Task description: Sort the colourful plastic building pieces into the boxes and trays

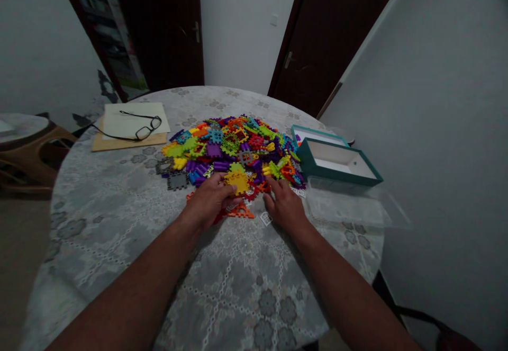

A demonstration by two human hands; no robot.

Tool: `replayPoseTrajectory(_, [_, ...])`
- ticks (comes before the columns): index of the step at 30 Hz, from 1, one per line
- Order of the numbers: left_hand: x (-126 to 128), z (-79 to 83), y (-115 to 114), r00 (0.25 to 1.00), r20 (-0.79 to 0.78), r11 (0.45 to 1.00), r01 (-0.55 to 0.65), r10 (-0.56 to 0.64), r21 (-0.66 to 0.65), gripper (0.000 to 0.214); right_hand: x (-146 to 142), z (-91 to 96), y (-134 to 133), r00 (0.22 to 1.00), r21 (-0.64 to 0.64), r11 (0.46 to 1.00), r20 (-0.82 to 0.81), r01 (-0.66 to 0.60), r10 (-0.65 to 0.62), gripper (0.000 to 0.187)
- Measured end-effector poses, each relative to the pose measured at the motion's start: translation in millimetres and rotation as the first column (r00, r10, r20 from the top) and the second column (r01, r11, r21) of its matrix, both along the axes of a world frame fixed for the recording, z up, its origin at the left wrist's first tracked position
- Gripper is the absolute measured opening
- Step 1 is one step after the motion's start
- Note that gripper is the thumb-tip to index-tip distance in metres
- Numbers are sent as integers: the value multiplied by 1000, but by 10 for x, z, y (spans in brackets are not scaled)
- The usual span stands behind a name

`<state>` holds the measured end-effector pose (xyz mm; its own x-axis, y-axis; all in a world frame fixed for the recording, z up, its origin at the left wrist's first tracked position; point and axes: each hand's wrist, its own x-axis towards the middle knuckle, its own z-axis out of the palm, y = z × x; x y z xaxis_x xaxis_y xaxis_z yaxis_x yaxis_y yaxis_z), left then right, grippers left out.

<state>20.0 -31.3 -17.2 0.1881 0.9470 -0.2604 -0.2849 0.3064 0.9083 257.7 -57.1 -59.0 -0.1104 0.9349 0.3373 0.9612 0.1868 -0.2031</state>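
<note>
Our left hand (209,196): fingers holding 1 yellow toy piece (239,181) at the near edge of the colourful pile (228,142) | Our right hand (286,206): fingers beside the pile, grip we cannot tell | Progress: seemingly early; most pieces lie loose on the desk (234,277)

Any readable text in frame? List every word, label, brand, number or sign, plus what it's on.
No text can be read anywhere in view.
Yellow piece in the left hand: no lettering visible.
Pile of plastic pieces: too small to tell.
Off-white paper: no writing can be made out.
Green-sided box: no label visible.
Shelf items, far left: too dark and blurred.
</note>
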Motion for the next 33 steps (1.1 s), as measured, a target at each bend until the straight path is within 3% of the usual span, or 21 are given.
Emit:
replayPoseTrajectory(8, [8, 7, -3, 1000, -6, 1000, -12, 12, 7, 42, -82, 96, -31, 993, -84, 994, 98, 69, -61, 28])
replayPoseTrajectory(13, [-11, -7, -14, 1000, 5, 1000, 11, -12, 26, 36, -6, 119, -87, 993, -142, 984, 76, 105, -95, 27])
replayPoseTrajectory(20, [-6, 34, -55, 997, -47, 998, 58, -58, -10, 34, 64, 43, -74, 980, -105, 990, -185, -89, 69, 21])
replayPoseTrajectory(27, [0, 34, -50, 985, -107, 991, 131, -133, -20, 37, 47, 181, -142, 956, 27, 986, -242, -166, 168, 19])
replayPoseTrajectory(30, [-13, 34, -33, 983, -114, 990, 140, -142, -22, 39, 206, 376, -172, 953, 170, 985, -290, -35, 84, 20])
replayPoseTrajectory(33, [-20, 59, -33, 980, -130, 989, 150, -150, -12, 37, 533, 552, -200, 936, 288, 930, -326, 230, -131, 23])
